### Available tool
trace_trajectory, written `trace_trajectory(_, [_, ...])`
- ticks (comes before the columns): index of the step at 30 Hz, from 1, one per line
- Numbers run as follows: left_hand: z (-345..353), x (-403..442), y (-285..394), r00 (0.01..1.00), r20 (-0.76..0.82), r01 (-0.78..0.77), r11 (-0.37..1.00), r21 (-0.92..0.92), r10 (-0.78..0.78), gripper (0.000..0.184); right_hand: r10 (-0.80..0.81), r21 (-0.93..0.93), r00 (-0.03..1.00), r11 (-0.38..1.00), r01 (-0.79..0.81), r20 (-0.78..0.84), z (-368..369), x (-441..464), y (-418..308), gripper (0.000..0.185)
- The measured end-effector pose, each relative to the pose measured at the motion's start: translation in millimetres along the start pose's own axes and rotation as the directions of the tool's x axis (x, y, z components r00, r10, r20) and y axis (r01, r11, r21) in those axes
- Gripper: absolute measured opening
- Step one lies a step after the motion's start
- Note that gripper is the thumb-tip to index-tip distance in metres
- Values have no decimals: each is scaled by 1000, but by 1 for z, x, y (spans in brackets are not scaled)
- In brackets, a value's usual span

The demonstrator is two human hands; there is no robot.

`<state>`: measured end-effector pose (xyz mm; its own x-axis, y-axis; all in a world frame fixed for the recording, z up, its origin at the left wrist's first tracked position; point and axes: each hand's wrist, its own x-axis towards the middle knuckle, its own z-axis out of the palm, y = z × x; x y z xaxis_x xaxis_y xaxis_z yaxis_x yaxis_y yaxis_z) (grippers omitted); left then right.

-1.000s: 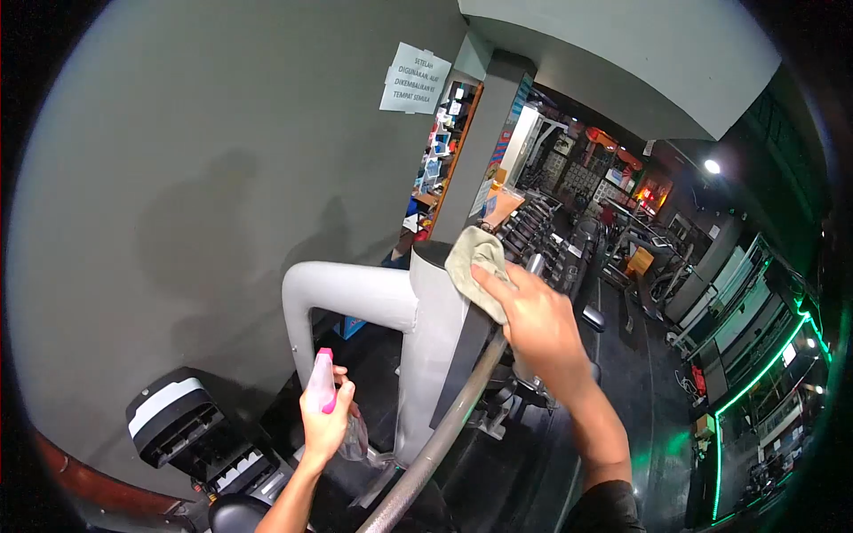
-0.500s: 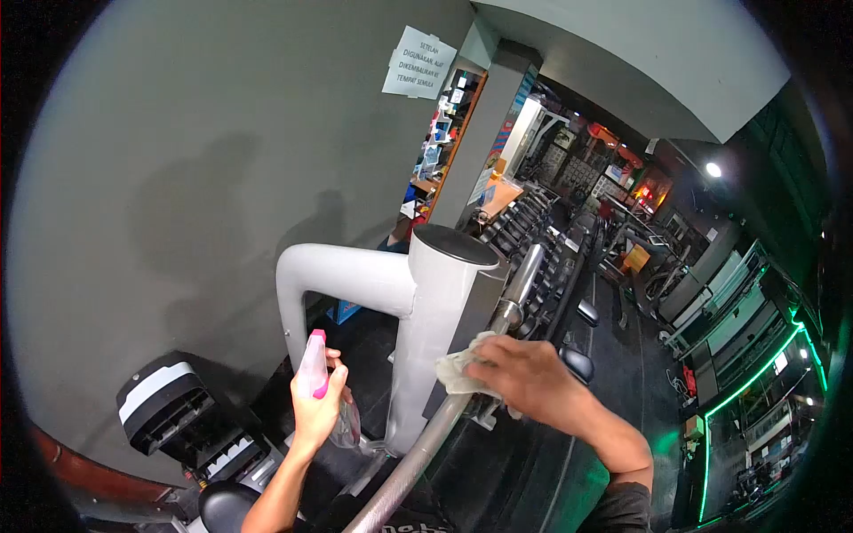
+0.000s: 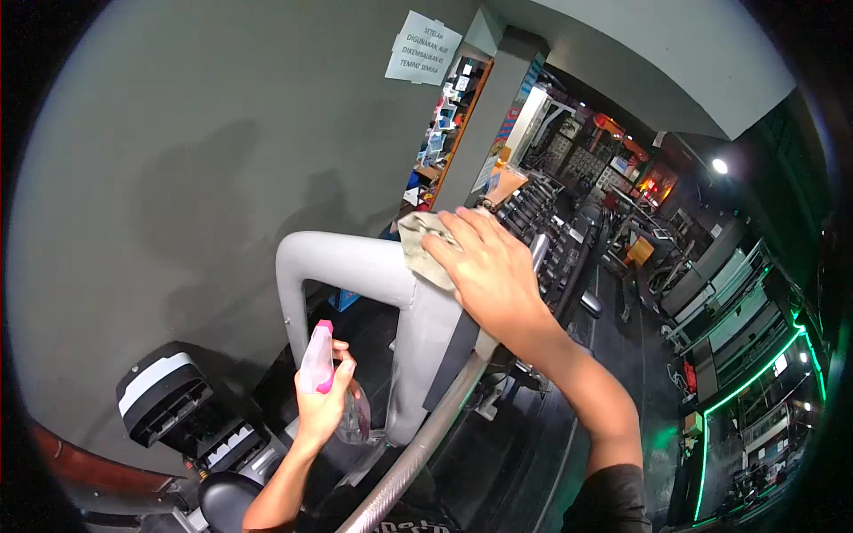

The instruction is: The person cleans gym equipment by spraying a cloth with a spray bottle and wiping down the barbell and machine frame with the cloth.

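My left hand [image 3: 322,400] is wrapped round a spray bottle [image 3: 317,360] with a pink and white trigger head and a clear body. Under my right hand [image 3: 493,275] a pale cloth [image 3: 425,242] is pressed on the top of the grey post of a gym machine [image 3: 425,342]. The hand covers most of the post's dark cap. A thick bent grey tube [image 3: 346,251] joins the post on its left side. Below my right forearm a knurled metal bar [image 3: 426,444] slants down toward me.
A grey wall with a paper sign [image 3: 424,47] stands on the left. Low at the left is a black-and-white adjustable dumbbell or weight unit [image 3: 169,395]. Racked dumbbells [image 3: 533,200] run back beyond the post. Green-lit mirror or glass [image 3: 755,426] is at the right.
My right hand with the cloth has moved up and left from the metal bar to the top of the post. The left hand still holds the bottle in about the same place.
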<state>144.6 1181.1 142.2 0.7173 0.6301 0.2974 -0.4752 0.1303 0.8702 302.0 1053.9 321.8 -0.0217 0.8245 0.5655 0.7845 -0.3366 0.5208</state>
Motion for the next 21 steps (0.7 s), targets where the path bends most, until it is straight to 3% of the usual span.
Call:
trace_trajectory(2, [3,0,2,1000,13,8,999,-39,-7,27,-2,29,999,1000,1,53,8,19,-5,17])
trace_trajectory(7, [3,-3,5,999,42,-1,996,-92,5,29,58,-135,979,990,-32,198,50,59,-21,17])
trace_trajectory(9, [0,-3,4,1000,31,3,998,-70,-1,29,103,-328,870,942,70,481,59,71,-28,21])
trace_trajectory(14, [-10,-2,-9,1000,-2,1,998,-62,-1,32,106,-379,868,920,100,485,53,54,-34,28])
trace_trajectory(16, [-8,-3,-3,999,8,49,997,-54,-49,33,-87,-345,956,920,185,280,50,41,-30,30])
trace_trajectory(21, [-4,-5,-5,999,-26,37,996,-87,-39,34,-150,-222,958,953,206,244,33,20,-28,29])
